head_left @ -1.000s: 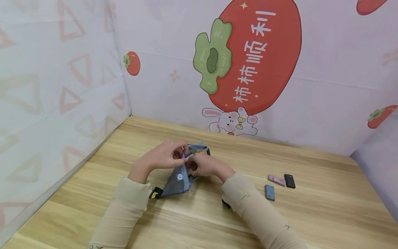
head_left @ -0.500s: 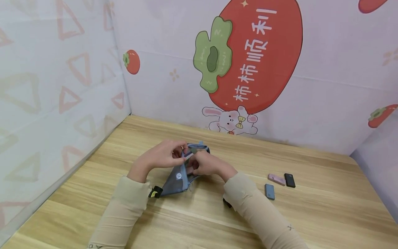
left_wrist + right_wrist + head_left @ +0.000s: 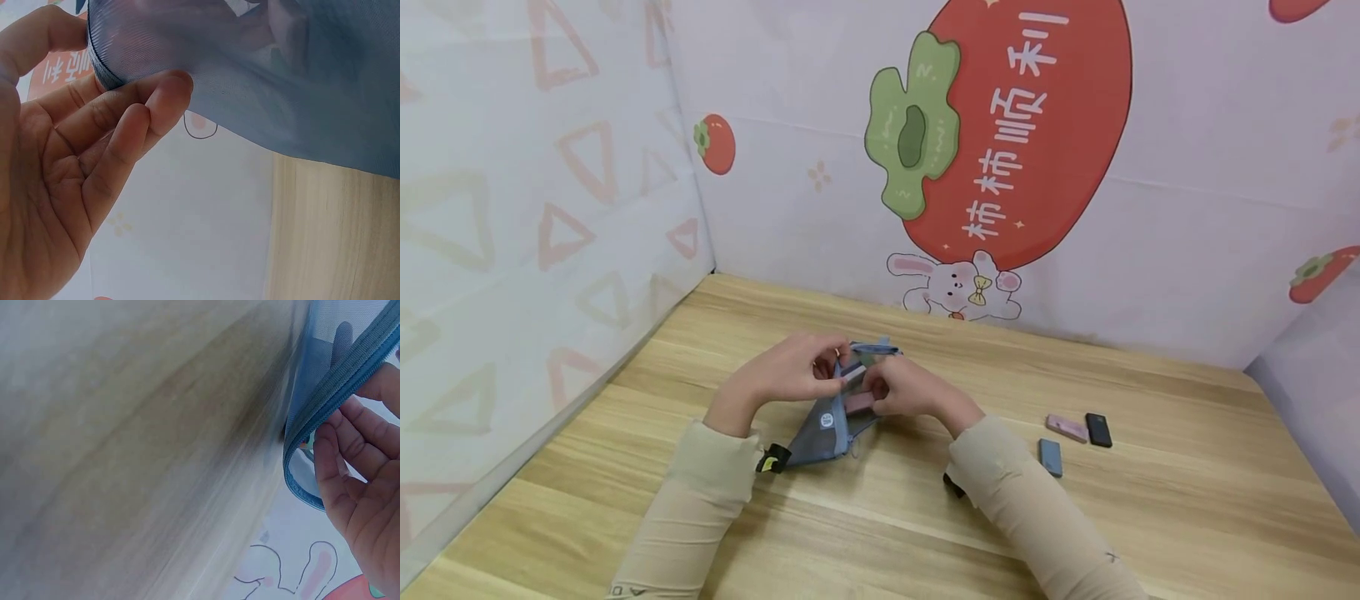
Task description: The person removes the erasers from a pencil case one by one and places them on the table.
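Observation:
A blue mesh zip pouch (image 3: 817, 435) stands tilted on the table with its mouth unzipped. My left hand (image 3: 793, 371) pinches one side of the mouth between thumb and fingers; in the left wrist view, fingers curl over the pouch edge (image 3: 106, 69). Inside the mouth, my right hand (image 3: 912, 387) pinches the end of a small pink rectangular block (image 3: 859, 403). A dark blue and white striped item (image 3: 853, 373) shows in the pouch behind it. The right wrist view has the zipper edge (image 3: 340, 387) across the right fingers, hiding what they hold.
Small flat rectangular items lie on the table to the right: a pink one (image 3: 1067, 428), a black one (image 3: 1099, 430) and a blue one (image 3: 1050, 457). A patterned cloth wall (image 3: 790, 217) stands behind the wooden table (image 3: 850, 533), another at the left.
My right hand has moved slightly up and right in the pouch mouth, and more of the pink block shows. The left hand keeps its pinch on the edge.

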A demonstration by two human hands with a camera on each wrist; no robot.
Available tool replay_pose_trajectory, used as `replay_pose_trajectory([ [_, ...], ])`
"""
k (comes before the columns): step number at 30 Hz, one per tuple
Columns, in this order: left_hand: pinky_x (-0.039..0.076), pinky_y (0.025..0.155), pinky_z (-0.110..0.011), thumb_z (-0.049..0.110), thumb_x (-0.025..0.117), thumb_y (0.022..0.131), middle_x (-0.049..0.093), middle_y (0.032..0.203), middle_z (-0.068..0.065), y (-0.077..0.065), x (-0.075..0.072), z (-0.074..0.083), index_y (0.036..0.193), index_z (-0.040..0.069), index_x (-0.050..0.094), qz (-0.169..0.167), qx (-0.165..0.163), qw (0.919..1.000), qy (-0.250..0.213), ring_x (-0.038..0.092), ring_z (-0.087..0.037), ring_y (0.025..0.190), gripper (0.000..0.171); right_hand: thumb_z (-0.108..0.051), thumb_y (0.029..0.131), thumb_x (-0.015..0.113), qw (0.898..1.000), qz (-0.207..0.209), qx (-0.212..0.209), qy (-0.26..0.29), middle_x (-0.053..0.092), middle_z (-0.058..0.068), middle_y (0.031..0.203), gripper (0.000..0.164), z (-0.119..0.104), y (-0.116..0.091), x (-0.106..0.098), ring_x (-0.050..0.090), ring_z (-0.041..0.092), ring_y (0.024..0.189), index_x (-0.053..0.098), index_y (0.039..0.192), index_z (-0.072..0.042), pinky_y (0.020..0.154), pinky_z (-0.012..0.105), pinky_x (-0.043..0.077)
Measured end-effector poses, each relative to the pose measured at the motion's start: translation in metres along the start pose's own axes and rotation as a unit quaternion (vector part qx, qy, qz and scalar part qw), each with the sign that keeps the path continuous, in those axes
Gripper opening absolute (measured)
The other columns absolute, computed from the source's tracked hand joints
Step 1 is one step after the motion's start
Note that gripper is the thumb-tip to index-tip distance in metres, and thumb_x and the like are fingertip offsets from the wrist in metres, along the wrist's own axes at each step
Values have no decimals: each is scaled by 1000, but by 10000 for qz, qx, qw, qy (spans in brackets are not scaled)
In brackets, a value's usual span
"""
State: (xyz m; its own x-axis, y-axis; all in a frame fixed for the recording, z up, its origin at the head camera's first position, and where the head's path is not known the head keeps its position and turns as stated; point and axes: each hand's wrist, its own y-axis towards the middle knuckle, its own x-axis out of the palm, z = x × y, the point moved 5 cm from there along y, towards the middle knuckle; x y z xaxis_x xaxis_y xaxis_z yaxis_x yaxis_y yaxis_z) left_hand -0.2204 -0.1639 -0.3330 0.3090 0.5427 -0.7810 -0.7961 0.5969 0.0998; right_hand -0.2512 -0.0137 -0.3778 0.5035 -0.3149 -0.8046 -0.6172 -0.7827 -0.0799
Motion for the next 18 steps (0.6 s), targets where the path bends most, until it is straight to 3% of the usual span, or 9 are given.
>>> replay_pose_trajectory([
  [18, 52, 66, -27, 13, 64, 82, 67, 72, 3, -1, -2, 2, 95, 8, 58, -26, -55, 10000, 61, 62, -8, 67, 15, -2, 83, 69, 9996, 254, 123, 93, 64, 3, 87, 16, -1, -12, -3, 57, 17, 80, 70, 99, -3, 70, 26, 49],
])
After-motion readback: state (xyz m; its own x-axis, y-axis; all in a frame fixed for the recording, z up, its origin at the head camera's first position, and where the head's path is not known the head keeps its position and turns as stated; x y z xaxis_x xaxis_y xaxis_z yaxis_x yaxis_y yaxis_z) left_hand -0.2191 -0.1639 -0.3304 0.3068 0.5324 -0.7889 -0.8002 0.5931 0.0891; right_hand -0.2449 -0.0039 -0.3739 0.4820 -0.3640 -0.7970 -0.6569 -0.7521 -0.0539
